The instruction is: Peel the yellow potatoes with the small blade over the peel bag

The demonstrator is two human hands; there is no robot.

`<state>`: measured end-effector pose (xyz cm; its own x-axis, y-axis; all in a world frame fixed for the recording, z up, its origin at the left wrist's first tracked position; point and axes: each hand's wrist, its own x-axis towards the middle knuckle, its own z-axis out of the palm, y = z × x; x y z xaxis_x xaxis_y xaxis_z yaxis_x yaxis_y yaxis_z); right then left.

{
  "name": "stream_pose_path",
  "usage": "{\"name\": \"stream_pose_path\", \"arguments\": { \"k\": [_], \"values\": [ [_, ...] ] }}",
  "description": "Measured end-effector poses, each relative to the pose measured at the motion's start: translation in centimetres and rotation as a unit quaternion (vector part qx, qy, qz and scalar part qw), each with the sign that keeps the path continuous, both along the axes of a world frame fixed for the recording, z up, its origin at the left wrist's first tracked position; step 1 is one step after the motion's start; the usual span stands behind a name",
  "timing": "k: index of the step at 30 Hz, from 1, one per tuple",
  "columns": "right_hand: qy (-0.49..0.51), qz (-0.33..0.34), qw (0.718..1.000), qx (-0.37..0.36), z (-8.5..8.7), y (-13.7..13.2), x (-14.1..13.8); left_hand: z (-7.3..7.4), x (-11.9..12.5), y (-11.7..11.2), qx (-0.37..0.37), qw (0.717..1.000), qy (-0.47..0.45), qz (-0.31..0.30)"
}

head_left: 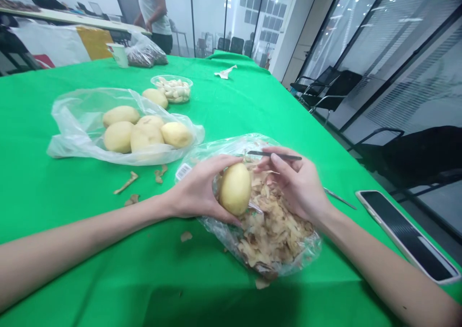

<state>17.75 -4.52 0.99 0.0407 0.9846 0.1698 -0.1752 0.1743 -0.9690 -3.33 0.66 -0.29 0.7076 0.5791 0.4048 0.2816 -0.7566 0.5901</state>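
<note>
Head view: how far along?

You've heaped peelings (270, 223) on a clear plastic bag (308, 245); your left grip (197, 188) closes round a pale potato (235, 189), your right grip (296, 185) pinches a slim dark tool (276, 155); more potatoes (146, 135) lie at ten o'clock.

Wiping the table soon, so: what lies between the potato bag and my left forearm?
Potato peel scraps lie on the green tablecloth between the potato bag and your left forearm, as the head view shows.

**No legible text**
A barcode sticker (183, 171) sits on the clear plastic bag (202, 152) at center, its digits too small to read; the paper cup (119, 55) at upper left shows only unreadable print.
</note>
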Motion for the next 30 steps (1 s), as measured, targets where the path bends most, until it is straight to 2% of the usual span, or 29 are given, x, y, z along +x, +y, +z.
{"name": "stream_pose_path", "arguments": {
  "k": [8,14,17,21,30],
  "values": [
    [0.016,-0.03,0.999,-0.023,-0.1,-0.1,-0.5,-0.3,0.0,0.2,0.01,0.999,-0.001,-0.03],
    [0.076,0.014,0.995,-0.069,-0.5,0.1,-0.7,-0.4,0.0,0.2,0.0,0.999,0.0,-0.034],
    [0.079,0.041,0.993,-0.076,-0.8,0.3,-0.7,-0.2,0.0,0.2,0.0,1.0,0.002,-0.029],
    [0.084,0.045,0.991,-0.09,-1.0,0.4,-0.7,-0.3,0.0,0.2,0.0,1.0,-0.001,-0.027],
    [0.102,0.061,0.989,-0.09,-1.0,0.3,-1.1,-0.4,-0.1,0.1,0.071,0.996,-0.026,-0.043]
  ]
}}
